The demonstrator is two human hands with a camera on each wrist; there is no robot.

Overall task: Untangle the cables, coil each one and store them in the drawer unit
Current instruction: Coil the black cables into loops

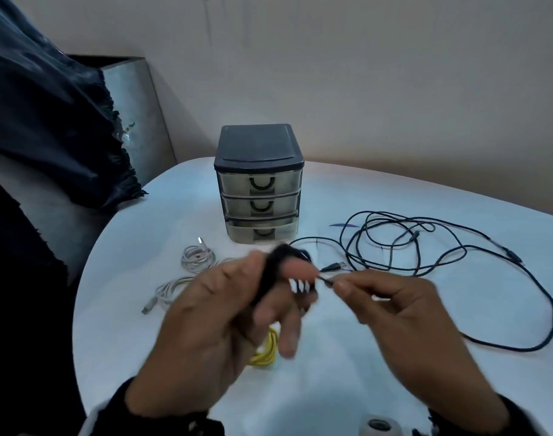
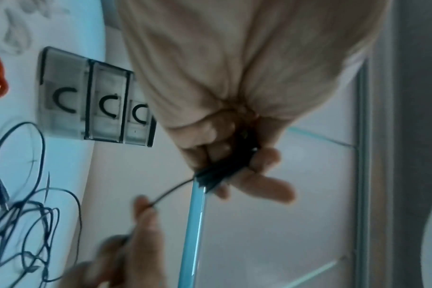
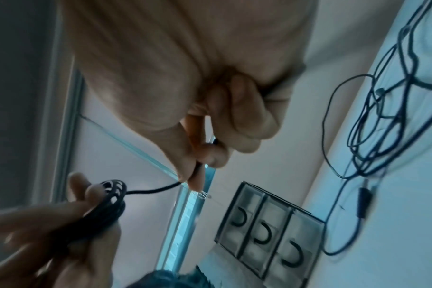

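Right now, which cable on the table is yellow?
The yellow cable, coiled nearest the person, partly behind the left hand; the others are white or black.

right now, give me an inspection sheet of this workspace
surface: white table, round front edge
job's things: drawer unit at the back, three drawers, bottom one looks slightly out; black coil in hand
clutter: round object at near edge, unclear
grips: left hand holds the coil; right hand pinches its loose end
cables: black tangle at right; two white coils; yellow cable
surroundings: dark cloth at left, plain wall
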